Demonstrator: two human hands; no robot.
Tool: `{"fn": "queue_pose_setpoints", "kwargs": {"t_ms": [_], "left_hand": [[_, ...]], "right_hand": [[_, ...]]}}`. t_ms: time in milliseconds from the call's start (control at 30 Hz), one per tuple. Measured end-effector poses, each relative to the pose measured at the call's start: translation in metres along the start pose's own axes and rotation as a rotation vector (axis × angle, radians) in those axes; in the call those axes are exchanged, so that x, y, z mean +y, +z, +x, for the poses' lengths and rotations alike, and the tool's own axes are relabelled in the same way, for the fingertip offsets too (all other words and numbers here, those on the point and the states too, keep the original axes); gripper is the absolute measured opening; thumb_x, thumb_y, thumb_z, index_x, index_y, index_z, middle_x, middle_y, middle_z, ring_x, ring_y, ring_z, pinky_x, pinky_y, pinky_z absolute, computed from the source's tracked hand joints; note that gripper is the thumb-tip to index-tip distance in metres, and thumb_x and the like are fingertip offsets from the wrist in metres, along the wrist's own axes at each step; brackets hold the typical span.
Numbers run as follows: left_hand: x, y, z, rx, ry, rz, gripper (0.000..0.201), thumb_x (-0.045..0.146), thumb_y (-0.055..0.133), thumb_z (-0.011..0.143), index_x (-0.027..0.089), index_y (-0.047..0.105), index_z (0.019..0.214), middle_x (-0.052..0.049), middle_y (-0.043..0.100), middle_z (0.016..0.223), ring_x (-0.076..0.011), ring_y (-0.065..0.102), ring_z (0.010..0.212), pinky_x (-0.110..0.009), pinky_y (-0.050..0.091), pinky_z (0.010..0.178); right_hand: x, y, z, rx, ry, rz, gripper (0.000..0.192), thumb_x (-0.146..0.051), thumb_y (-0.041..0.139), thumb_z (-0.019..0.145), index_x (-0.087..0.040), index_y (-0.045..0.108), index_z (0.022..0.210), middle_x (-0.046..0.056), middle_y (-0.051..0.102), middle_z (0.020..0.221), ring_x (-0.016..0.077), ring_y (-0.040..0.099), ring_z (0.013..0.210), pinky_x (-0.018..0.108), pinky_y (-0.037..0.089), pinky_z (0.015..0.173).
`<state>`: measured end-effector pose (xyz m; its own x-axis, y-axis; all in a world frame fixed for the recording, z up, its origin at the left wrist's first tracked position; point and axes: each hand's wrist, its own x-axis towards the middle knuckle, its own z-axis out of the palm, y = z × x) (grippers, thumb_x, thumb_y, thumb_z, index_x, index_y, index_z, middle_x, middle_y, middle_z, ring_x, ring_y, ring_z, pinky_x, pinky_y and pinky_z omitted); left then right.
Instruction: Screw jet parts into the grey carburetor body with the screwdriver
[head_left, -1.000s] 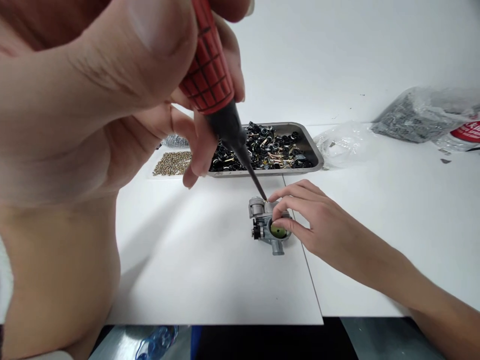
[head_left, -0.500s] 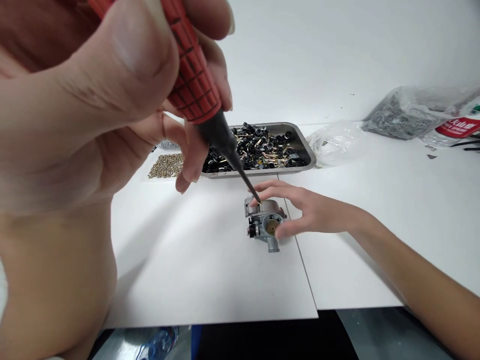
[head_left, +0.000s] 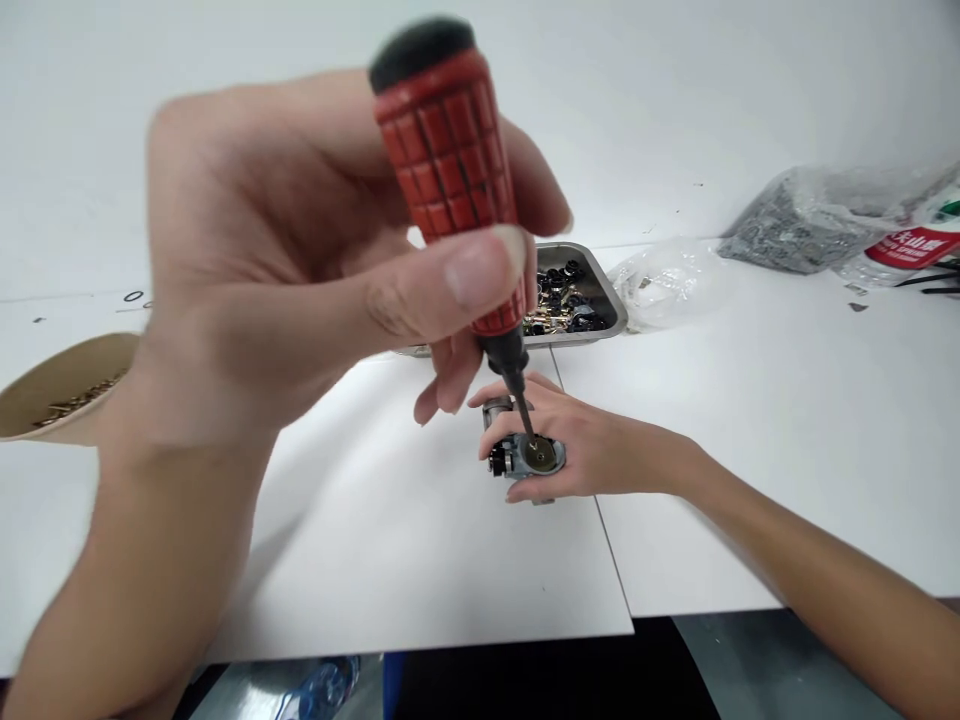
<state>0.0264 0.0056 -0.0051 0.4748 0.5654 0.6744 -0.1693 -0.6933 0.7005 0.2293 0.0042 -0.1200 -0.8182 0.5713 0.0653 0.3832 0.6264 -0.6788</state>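
Note:
My left hand (head_left: 300, 270), close to the camera, grips a screwdriver (head_left: 457, 170) with a red ribbed handle and black cap. Its thin dark shaft points down, and the tip rests in the round brass-coloured opening of a small grey metal carburetor (head_left: 517, 455) on the white table. My right hand (head_left: 592, 450) reaches in from the right and holds that carburetor steady, fingers wrapped around its far and near sides.
A metal tray (head_left: 607, 300) of several small black and brass parts stands behind the carburetor. Clear plastic bags (head_left: 810, 225) of grey parts lie at the back right. A tan bowl (head_left: 45, 385) with small brass pieces sits at the left. The table's front edge is near me.
My left hand has swung the screwdriver upright and moved its tip from the carburetor's top edge into the round opening. My right hand has closed further around the carburetor.

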Motion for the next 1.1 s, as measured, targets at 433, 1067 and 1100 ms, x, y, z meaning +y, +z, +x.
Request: {"fn": "queue_pose_setpoints", "kwargs": {"t_ms": [433, 1067, 1100], "left_hand": [[-0.015, 0.003, -0.012, -0.1, -0.169, 0.024, 0.043, 0.055, 0.051, 0.09, 0.016, 0.068, 0.089, -0.004, 0.067, 0.095, -0.0215, 0.071, 0.076, -0.028, 0.052, 0.036], [-0.004, 0.011, 0.007, -0.325, -0.021, 0.381, 0.03, 0.017, 0.038, 0.096, 0.02, 0.051, 0.123, 0.003, 0.051, 0.127, -0.0211, 0.07, 0.097, -0.043, 0.064, 0.071], [-0.002, 0.012, 0.011, -0.369, -0.038, 0.406, 0.031, 0.011, 0.044, 0.093, 0.02, 0.053, 0.122, 0.003, 0.057, 0.118, -0.0208, 0.071, 0.094, -0.041, 0.064, 0.07]], "right_hand": [[-0.002, 0.0, 0.002, 0.002, -0.005, 0.009, 0.031, -0.035, 0.071, 0.086, -0.032, 0.066, 0.116, 0.003, 0.045, 0.138, 0.0235, 0.044, 0.125, 0.041, 0.046, 0.105], [-0.003, 0.001, 0.003, 0.012, 0.009, -0.029, 0.028, -0.037, 0.071, 0.086, -0.031, 0.067, 0.113, 0.005, 0.051, 0.13, 0.0247, 0.048, 0.121, 0.042, 0.044, 0.103], [-0.003, 0.0, 0.003, 0.013, 0.006, -0.034, 0.027, -0.037, 0.071, 0.086, -0.03, 0.067, 0.112, 0.005, 0.051, 0.13, 0.0249, 0.047, 0.122, 0.042, 0.044, 0.104]]}}
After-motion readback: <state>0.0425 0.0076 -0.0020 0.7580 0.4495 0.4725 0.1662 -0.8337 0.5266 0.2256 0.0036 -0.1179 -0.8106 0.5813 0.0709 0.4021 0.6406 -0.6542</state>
